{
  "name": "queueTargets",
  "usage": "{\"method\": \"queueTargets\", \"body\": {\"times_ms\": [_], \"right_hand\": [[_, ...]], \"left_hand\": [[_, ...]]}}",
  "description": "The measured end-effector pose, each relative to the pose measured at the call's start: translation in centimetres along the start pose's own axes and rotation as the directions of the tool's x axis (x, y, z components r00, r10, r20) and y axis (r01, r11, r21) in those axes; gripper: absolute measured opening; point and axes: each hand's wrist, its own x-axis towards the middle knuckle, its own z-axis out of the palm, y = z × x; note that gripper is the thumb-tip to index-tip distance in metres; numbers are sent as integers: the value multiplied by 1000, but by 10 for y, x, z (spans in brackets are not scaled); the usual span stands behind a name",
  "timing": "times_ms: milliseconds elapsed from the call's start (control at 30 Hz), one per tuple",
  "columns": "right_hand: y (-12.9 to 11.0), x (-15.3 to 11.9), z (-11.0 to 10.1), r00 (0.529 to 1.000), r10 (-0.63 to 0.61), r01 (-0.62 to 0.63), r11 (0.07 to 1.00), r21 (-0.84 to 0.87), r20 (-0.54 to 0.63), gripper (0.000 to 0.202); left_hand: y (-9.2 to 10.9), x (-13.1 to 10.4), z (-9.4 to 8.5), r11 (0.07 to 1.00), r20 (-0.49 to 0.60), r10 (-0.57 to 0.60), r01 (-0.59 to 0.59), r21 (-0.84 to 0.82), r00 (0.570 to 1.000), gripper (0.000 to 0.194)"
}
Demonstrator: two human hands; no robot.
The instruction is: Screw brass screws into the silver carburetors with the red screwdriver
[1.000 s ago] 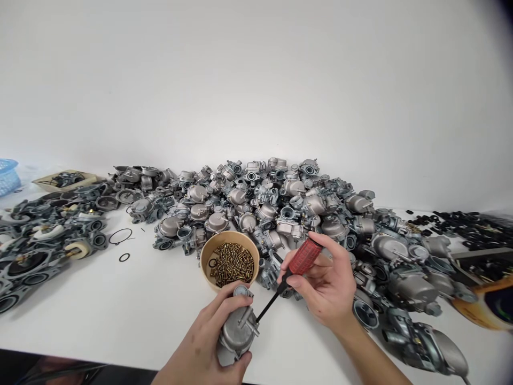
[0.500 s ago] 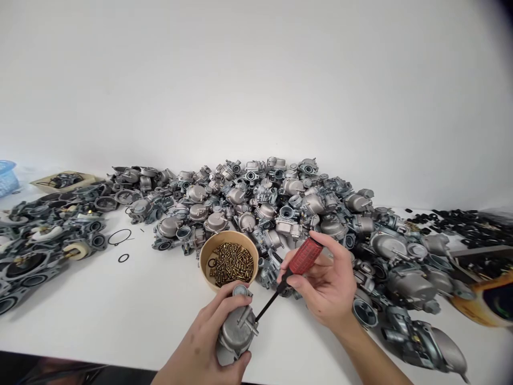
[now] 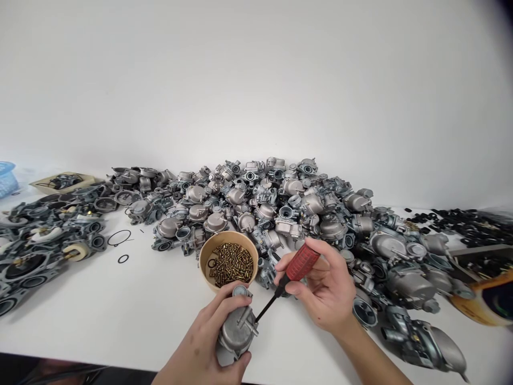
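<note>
My left hand (image 3: 212,337) is wrapped round a grey metal carburetor (image 3: 237,329), its rounded bowl facing up, close to the table's front edge. In my right hand (image 3: 326,291) is a screwdriver (image 3: 301,262) with a red grip and black shaft. The screwdriver slants down to the left, and its tip meets the right edge of the carburetor's bowl. Whatever sits under the tip is too small to make out. Just beyond the carburetor stands a round tan tub (image 3: 205,267) holding many small brass-coloured screws (image 3: 232,264).
A large heap of carburetors (image 3: 264,198) spreads behind the tub and along the right. Opened carburetor bodies (image 3: 32,262) crowd the left side. Black rubber rings (image 3: 123,259) lie on the white table (image 3: 132,310). Small black parts (image 3: 452,222) are scattered at the far right.
The screwdriver's handle has shifted slightly left and down, and my right fingers have changed position on it. The carburetor and my left hand have stayed put.
</note>
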Motion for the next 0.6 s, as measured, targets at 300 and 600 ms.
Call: {"method": "queueTargets", "body": {"times_ms": [300, 600], "right_hand": [[-38, 32, -8, 976, 10, -8, 1000, -9, 220, 47], [-76, 106, 8, 797, -54, 160, 979, -125, 601, 38]], "left_hand": [[7, -1, -4, 999, 19, -27, 26, 42, 999, 80], [-3, -5, 0, 991, -63, 63, -55, 125, 996, 85]]}}
